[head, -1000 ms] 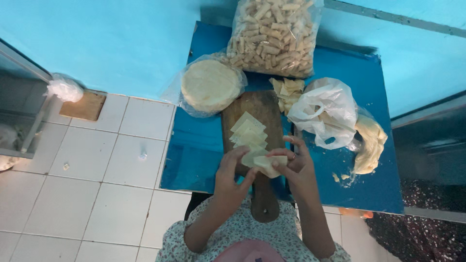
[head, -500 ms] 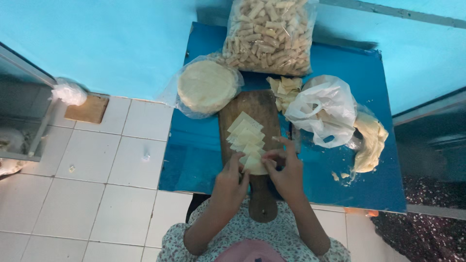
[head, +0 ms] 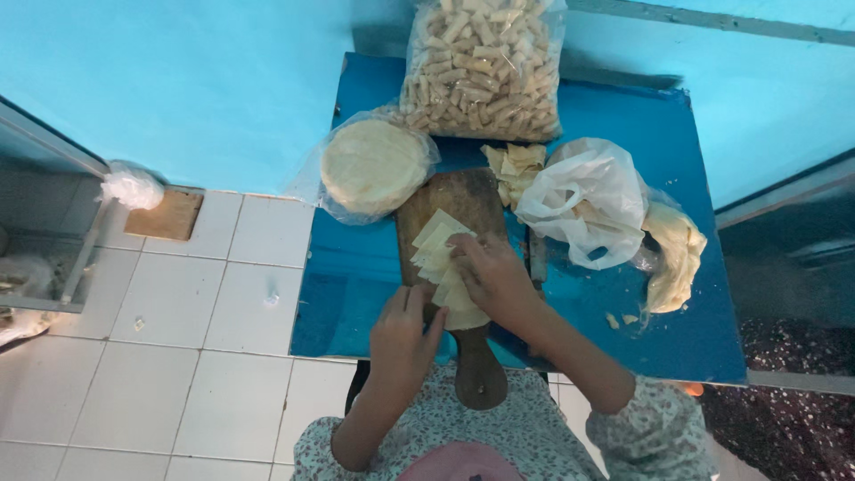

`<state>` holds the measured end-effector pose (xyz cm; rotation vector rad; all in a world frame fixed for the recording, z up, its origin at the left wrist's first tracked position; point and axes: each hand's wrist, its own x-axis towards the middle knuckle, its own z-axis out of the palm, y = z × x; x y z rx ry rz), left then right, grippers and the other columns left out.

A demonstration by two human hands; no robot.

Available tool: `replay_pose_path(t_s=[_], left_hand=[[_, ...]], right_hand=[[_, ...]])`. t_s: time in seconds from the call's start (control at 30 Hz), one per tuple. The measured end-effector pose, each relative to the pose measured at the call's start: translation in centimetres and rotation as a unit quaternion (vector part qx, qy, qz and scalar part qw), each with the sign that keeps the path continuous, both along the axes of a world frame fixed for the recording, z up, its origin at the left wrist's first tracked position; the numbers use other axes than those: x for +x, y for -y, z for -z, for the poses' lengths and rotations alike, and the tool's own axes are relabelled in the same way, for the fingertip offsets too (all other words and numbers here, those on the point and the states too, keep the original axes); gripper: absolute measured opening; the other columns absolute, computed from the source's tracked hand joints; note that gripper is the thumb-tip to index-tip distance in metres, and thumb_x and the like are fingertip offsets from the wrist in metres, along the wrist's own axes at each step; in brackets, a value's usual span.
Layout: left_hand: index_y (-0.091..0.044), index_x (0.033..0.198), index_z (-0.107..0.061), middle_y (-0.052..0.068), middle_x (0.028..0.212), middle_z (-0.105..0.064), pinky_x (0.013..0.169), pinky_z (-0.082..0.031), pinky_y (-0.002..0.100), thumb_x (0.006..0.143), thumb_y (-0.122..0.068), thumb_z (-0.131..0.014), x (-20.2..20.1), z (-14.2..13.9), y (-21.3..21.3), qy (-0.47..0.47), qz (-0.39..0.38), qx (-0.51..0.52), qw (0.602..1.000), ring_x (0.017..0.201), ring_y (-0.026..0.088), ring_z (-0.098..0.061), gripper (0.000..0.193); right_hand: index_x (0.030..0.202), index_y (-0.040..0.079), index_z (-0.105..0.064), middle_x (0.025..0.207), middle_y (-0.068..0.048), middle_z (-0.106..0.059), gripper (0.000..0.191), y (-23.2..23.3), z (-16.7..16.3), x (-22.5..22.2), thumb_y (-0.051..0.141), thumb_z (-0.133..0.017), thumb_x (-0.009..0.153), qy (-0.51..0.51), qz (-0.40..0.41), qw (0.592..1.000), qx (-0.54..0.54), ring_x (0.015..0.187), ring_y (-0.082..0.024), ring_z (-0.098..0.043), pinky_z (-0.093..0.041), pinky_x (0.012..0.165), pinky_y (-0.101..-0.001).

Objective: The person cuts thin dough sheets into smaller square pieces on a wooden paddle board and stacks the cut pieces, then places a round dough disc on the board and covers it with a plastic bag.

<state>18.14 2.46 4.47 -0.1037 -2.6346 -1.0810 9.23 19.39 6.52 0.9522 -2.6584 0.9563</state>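
Your right hand (head: 490, 276) presses flat, ungripping, on the wrappers (head: 443, 258); your left hand (head: 403, 334) pinches one. The bag of rolls (head: 485, 67) looks full, yet many wrappers remain.

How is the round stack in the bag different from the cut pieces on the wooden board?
The round stack is whole discs, while the cut pieces are angular wedges. The round stack sits wrapped in a clear bag on the blue table; the cut pieces lie bare on the wooden board. No hand touches the round stack, but the right hand rests on the cut pieces, with the left hand beside them. Both are pale, thin sheets.
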Motion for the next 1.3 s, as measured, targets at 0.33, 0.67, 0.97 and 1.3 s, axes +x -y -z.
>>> replay_pose_path(t_s=[0.33,0.67,0.97,1.3], left_hand=[[-0.001,0.112,-0.066,0.015,0.101,-0.064,0.076,-0.053,0.044,0.081,-0.011,-0.078,0.5,0.3,-0.5,-0.039,0.031,-0.030,0.998,0.096,0.034,-0.063,0.035],[-0.004,0.108,-0.072,0.015,0.112,-0.063,0.086,-0.050,0.048,0.084,-0.010,-0.078,0.1,2.2,-1.4,-0.147,0.079,-0.046,0.985,0.103,0.037,-0.057,0.025],[-0.005,0.108,-0.072,0.014,0.116,-0.064,0.090,-0.048,0.049,0.087,-0.011,-0.078,0.0,2.9,-1.3,-0.172,0.037,-0.033,0.984,0.107,0.036,-0.057,0.022],[-0.004,0.106,-0.073,0.013,0.115,-0.066,0.090,-0.049,0.048,0.086,-0.010,-0.078,0.3,2.9,-2.2,-0.165,0.011,-0.043,0.985,0.106,0.035,-0.058,0.021]], right_hand=[[0.123,0.010,-0.059,0.088,-0.007,-0.070,0.045,1.3,0.4,-1.3,0.002,-0.069,0.081,-0.002,0.030,1.000,-0.006,0.089,-0.033,-0.065,-0.049,0.079,-0.0494],[0.119,0.012,-0.073,0.109,-0.011,-0.070,0.037,-13.1,-1.7,7.4,-0.007,-0.066,0.088,-0.105,0.308,0.945,-0.025,0.103,-0.032,-0.066,-0.055,0.088,-0.0427],[0.126,0.021,-0.075,0.113,-0.010,-0.059,0.054,-22.7,2.4,12.7,-0.007,-0.064,0.080,-0.069,0.398,0.908,0.107,0.107,-0.031,-0.052,-0.044,0.097,-0.0442],[0.121,0.030,-0.078,0.116,-0.007,-0.059,0.059,-21.8,4.0,13.2,-0.002,-0.068,0.073,-0.086,0.395,0.889,0.217,0.114,-0.030,-0.053,-0.042,0.091,-0.0459]])
